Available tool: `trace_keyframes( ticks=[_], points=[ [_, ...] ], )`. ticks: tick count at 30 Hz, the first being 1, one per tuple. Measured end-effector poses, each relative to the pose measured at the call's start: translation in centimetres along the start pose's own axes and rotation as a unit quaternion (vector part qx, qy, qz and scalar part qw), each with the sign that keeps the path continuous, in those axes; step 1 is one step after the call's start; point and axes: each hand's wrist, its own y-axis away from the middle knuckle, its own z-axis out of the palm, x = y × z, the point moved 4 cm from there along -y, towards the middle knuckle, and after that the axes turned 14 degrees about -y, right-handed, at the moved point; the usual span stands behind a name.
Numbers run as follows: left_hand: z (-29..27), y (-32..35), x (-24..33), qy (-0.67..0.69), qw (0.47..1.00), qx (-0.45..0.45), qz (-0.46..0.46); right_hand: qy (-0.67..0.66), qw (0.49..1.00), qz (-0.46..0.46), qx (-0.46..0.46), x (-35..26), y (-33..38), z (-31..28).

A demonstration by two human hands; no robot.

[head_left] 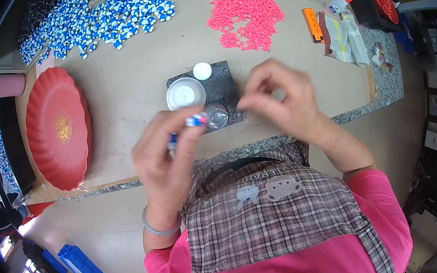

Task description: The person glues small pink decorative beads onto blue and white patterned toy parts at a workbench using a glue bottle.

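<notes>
L hand fingers pinch blue-white piece; R hand just beside.

Hands (left with blue-white piece) over dark slab

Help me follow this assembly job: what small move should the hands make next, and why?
Probably bring the right hand across to meet the small blue and white piece pinched in the left hand. Its fingertips are pinched as if on something tiny, which I cannot make out, and both hands hover over the dark slab beside the small clear cup.
</notes>
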Motion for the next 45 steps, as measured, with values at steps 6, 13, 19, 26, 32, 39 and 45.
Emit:
trace_keyframes(
  ticks=[6,13,19,26,32,39,45],
  points=[
    [-1.0,0.8,-6.1,0.407,0.87,0.091,-0.261,0.264,0.958,0.055,0.1,4.4,-0.2,-6.3],
    [-0.1,1.0,-8.0,0.53,0.796,0.074,-0.282,0.336,0.936,-0.014,0.103,5.3,-1.0,-4.6],
    [-0.9,0.8,-8.8,0.508,0.812,0.086,-0.276,0.305,0.949,-0.06,0.05,5.0,-1.5,-4.2],
    [-2.1,-0.5,-10.2,0.494,0.826,0.07,-0.261,0.215,0.975,-0.051,-0.01,4.9,-1.8,-5.0],
    [-4.3,-2.7,-10.5,0.339,0.886,0.13,-0.288,0.247,0.965,-0.088,-0.001,4.4,-1.8,-4.3],
    [-4.2,-6.1,-12.4,0.03,0.969,0.121,-0.211,0.247,0.968,-0.029,-0.043,3.5,-2.3,-4.8],
    [-3.7,-9.0,-12.0,-0.234,0.95,0.142,-0.153,0.219,0.966,0.099,-0.099,3.3,-2.7,-4.8]
  ],
)
